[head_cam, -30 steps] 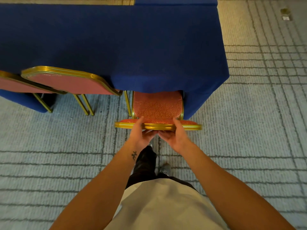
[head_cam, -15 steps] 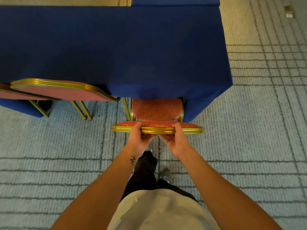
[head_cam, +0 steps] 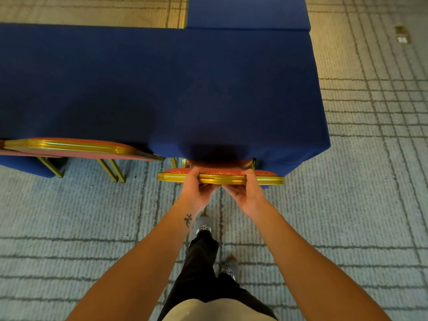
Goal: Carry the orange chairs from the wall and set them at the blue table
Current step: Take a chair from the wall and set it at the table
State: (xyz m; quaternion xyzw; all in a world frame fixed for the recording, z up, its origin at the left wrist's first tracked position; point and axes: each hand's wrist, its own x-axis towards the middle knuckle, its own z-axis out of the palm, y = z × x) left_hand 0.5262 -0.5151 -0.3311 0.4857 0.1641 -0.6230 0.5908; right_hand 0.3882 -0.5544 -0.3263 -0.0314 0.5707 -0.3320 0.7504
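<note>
Here, two hands on one chair: the left hand [head_cam: 196, 189] and right hand [head_cam: 246, 193] sit side by side, almost touching, both clasping the gold top rail of the orange chair [head_cam: 222, 178], thumbs over the rail and fingers curled beneath. Just beyond the grip, the chair's seat is nearly all hidden under the hanging cloth of the blue table [head_cam: 162, 89]; only a thin strip of red padding shows. To the left of the grip stands a second orange chair [head_cam: 76, 148], its gold-edged back against the same table edge. Past it, at the picture's edge, is a sliver of red and gold, possibly a third; cannot tell. Far beyond the grip, a second blue-covered surface [head_cam: 247, 12] butts against the table's far side. Below the grip are two grey shoes [head_cam: 204, 225], each with a pale mark too small to read. One small dark tattoo [head_cam: 188, 220] sits on the left wrist, not legible as writing. Far right of the grip, one small object [head_cam: 401, 35] lies on the grid-lined carpet [head_cam: 347, 205], unidentifiable.
</note>
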